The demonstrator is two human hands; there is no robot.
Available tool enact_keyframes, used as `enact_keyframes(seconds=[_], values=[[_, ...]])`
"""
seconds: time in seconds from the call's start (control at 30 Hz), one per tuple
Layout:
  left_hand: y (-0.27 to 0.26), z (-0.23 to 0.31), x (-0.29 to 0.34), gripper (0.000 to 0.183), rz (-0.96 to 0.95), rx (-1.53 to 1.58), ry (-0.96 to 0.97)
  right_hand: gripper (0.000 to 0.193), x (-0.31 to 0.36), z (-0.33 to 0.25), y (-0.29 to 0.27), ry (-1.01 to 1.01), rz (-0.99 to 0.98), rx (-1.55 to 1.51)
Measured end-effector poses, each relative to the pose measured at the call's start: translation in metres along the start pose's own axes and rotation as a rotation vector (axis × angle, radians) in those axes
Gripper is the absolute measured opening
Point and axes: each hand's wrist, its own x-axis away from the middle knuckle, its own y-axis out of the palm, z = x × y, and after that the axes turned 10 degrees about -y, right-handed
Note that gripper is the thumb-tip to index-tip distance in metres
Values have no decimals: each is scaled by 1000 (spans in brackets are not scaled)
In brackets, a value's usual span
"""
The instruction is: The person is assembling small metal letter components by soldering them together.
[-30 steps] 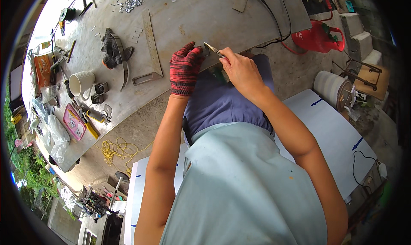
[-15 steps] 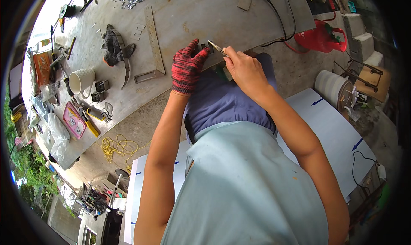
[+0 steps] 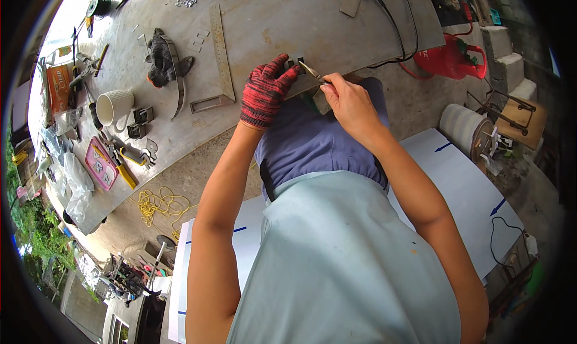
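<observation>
My left hand (image 3: 263,92) wears a red and black striped knit glove. Its fingers are bent around a small dark metal piece (image 3: 301,61) at the table's near edge; the glove hides much of that piece. My bare right hand (image 3: 348,100) is closed round the handles of a slim pointed metal tool that looks like long-nose pliers (image 3: 311,71). The tool's tip points up and left and meets the dark piece close to my gloved fingertips. Left of the glove, a steel carpenter's square (image 3: 221,55) and a flat rectangular metal frame (image 3: 205,104) lie on the metal table (image 3: 252,25).
A dark grey glove (image 3: 161,61) lies under a curved metal strip. Further left are a white mug (image 3: 114,107), black square parts (image 3: 139,122), a pink tray (image 3: 102,163) and yellow-handled cutters (image 3: 125,171). Black cables (image 3: 387,25) cross the right side; a red gas cylinder (image 3: 448,58) stands beyond.
The tool's tip has shifted slightly right and down, and my gloved fingers have curled closer to it. The whole view has also moved a little.
</observation>
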Motion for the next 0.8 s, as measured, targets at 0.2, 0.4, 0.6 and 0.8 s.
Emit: enact_keyframes(seconds=[0.2, 0.4, 0.6, 0.8], values=[[0, 0, 0, 35, -7, 90, -61, 19, 2, 6, 4, -86, 32, 14], [0, 4, -2, 34, -30, 198, -124, 19, 2, 3, 4, -87, 6, 93], [-2, 1, -4, 33, 52, 124, 25, 22, -3, -4, 4, -18, -68, 116], [-4, 7, -5, 31, 14, 124, -57, 24, 2, -1, 3, -80, 68, 1]])
